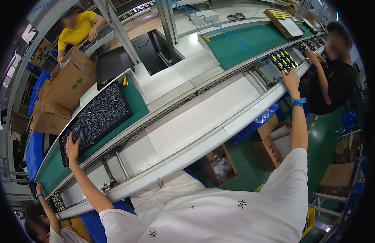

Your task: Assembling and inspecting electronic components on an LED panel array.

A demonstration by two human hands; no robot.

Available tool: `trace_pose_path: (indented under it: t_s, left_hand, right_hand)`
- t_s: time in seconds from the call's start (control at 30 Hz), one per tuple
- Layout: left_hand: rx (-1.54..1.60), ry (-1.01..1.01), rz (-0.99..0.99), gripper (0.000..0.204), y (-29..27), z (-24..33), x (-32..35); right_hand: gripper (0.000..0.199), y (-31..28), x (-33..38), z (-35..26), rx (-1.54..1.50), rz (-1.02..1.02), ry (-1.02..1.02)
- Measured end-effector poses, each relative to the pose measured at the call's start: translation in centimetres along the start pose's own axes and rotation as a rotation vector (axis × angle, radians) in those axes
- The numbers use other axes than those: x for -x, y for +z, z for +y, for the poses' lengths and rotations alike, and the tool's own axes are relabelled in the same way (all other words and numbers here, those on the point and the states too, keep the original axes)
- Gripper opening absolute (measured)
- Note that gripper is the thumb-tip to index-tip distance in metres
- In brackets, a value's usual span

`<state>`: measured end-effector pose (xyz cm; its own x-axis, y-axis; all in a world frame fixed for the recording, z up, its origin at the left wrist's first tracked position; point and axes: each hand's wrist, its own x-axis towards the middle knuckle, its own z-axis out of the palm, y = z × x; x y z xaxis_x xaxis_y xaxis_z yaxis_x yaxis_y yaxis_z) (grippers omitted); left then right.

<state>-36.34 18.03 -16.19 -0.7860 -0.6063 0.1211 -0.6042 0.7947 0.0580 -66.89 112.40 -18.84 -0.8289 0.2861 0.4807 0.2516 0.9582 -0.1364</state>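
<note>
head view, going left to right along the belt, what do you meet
left hand → black tray of dark parts → bare white belt section → small tray of yellow and black parts → right hand

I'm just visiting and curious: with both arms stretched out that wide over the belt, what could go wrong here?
The left hand rests on the edge of a big black tray of small dark parts; a tug could spill them. The right hand touches a small tray of yellow-and-black parts near a co-worker's hands, so they might collide. Reaching both ways at once may also strain balance.
</note>
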Motion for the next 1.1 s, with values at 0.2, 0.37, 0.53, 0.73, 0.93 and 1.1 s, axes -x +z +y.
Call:
trace_pose_path:
  t_s: [0.2,0.37,0.53,0.73,0.93,1.1]
  left_hand:
    - [0.008,-0.002,0.008,0.061,0.2,0.1,0.1]
    - [0.041,-0.059,0.019,0.06,-0.5,1.3,0.5]
    - [0.094,-0.076,0.063,0.053,-0.7,1.8,0.8]
    - [0.128,-0.086,0.105,0.039,0.3,0.9,0.3]
    - [0.266,-0.1,0.112,0.032,-0.8,2.0,1.0]
    - [0.323,-0.1,0.113,0.026,-1.2,2.4,1.6]
  right_hand:
    - [0.043,-3.5,6.4,-5.8,-0.014,0.009,-0.156]
    - [0.041,-6.4,11.9,-10.7,-0.031,-0.017,-0.201]
    - [0.037,-8.8,17.6,-14.7,-0.105,-0.033,-0.289]
    - [0.03,-12.0,24.3,-21.0,-0.215,-0.014,-0.481]
    - [0.025,-13.8,28.9,-24.8,-0.241,-0.017,-0.581]
    - [0.026,-15.5,32.2,-27.1,-0.299,-0.045,-0.666]
